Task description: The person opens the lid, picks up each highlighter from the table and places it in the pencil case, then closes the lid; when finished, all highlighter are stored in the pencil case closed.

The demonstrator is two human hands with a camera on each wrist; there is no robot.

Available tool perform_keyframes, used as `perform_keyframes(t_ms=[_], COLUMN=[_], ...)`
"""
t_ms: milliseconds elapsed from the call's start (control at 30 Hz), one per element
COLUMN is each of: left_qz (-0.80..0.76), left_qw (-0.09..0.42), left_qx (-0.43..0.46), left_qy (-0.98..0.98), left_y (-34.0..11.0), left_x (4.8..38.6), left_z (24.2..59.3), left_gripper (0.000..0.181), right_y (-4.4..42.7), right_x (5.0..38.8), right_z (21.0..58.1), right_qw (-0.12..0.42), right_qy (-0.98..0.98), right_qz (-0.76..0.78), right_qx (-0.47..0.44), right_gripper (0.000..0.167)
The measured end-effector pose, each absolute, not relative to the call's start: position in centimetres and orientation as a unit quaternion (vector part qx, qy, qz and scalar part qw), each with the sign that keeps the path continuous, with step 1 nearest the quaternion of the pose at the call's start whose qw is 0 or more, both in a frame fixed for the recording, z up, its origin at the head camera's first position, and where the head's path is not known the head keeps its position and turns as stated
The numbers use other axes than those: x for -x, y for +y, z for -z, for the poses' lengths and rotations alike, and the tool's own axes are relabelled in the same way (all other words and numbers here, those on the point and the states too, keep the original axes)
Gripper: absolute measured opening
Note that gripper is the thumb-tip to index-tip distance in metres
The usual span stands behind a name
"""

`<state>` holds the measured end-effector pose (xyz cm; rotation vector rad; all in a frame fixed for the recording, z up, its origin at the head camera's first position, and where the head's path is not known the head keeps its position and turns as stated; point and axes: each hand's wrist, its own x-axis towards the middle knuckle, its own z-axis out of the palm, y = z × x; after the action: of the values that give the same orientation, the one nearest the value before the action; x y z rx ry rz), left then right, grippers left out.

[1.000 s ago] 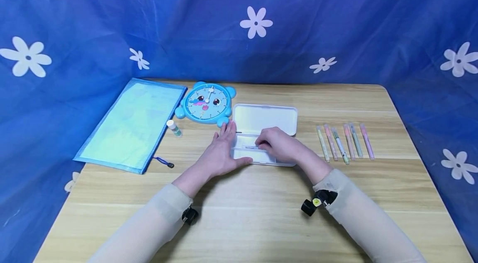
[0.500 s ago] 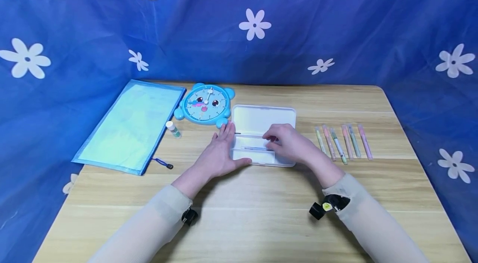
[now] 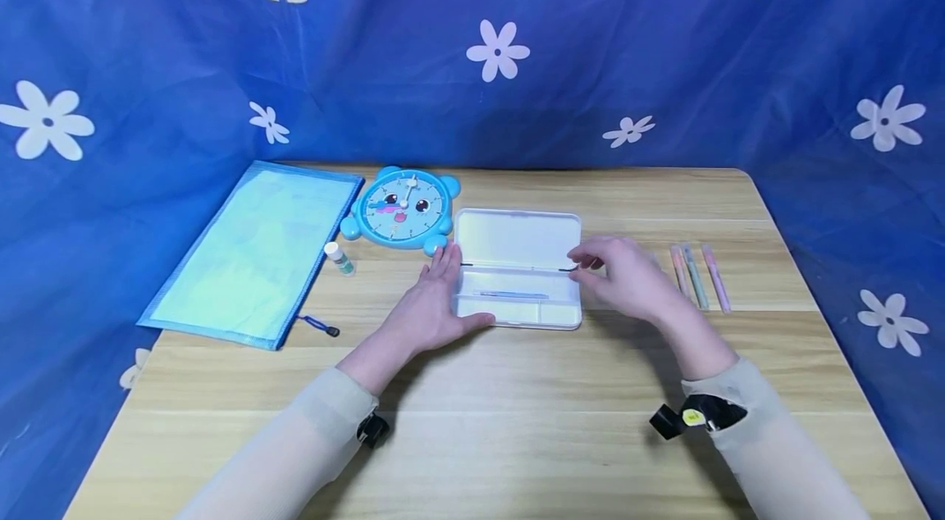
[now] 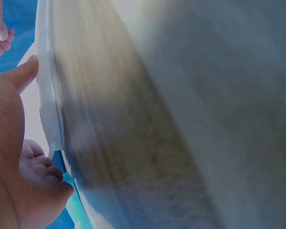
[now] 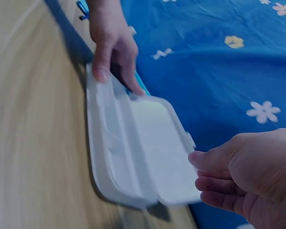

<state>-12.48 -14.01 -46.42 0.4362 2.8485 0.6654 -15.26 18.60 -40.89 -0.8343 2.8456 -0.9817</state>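
Note:
A white pencil case (image 3: 518,239) lies with its lid raised on the table. Inside its tray is a slim, pale pen-like stick (image 3: 513,295). My left hand (image 3: 435,298) rests against the case's left end, fingers stretched along it and thumb on the front rim. That thumb also touches the edge in the left wrist view. My right hand (image 3: 620,274) is just off the case's right end, near the hinge, fingers loosely bent. In the right wrist view, nothing shows between the right hand's fingers (image 5: 219,191). Pastel markers (image 3: 698,278) lie right of it, some hidden behind the hand.
A blue toy clock (image 3: 402,208) sits behind the left hand. Left of it lie a small white-capped bottle (image 3: 339,258) and a light-blue mesh zip pouch (image 3: 254,253) with a dark zip pull (image 3: 321,326). A blue flowered cloth (image 3: 413,77) hangs behind the table.
My right hand has moved right, from inside the case's tray to beyond its right end, leaving the slim stick in the tray. The left hand keeps its place on the case.

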Motion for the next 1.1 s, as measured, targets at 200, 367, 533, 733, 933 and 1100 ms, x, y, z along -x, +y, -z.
perform_keyframes(t_ms=[200, 367, 533, 733, 933, 1100], left_qz=[-0.227, -0.225, -0.227, -0.225, -0.229, -0.227], left_qw=[0.087, 0.086, 0.089, 0.094, 0.094, 0.094], left_qx=[-0.149, -0.148, -0.148, -0.142, -0.140, -0.142], left_qy=[0.958, 0.959, 0.958, 0.959, 0.959, 0.959], left_y=[-14.1, -14.2, -14.2, -14.2, -14.2, -14.1], left_x=[12.5, 12.5, 12.4, 12.3, 12.3, 12.4], left_z=[46.5, 46.6, 46.6, 46.5, 46.5, 46.5], left_gripper=[0.132, 0.132, 0.132, 0.131, 0.131, 0.131], right_y=[21.5, 23.2, 24.4, 24.7, 24.2, 23.6], right_x=[15.5, 15.3, 15.2, 15.4, 15.5, 15.6], right_z=[40.9, 41.3, 42.4, 44.3, 45.1, 45.3], right_qw=[-0.011, 0.004, 0.013, 0.025, 0.021, 0.020], right_qy=[0.926, 0.934, 0.948, 0.952, 0.959, 0.962], right_qz=[0.314, 0.320, 0.297, 0.291, 0.274, 0.269], right_qx=[0.211, 0.160, 0.112, 0.095, 0.067, 0.049], right_gripper=[0.026, 0.027, 0.028, 0.017, 0.010, 0.010])
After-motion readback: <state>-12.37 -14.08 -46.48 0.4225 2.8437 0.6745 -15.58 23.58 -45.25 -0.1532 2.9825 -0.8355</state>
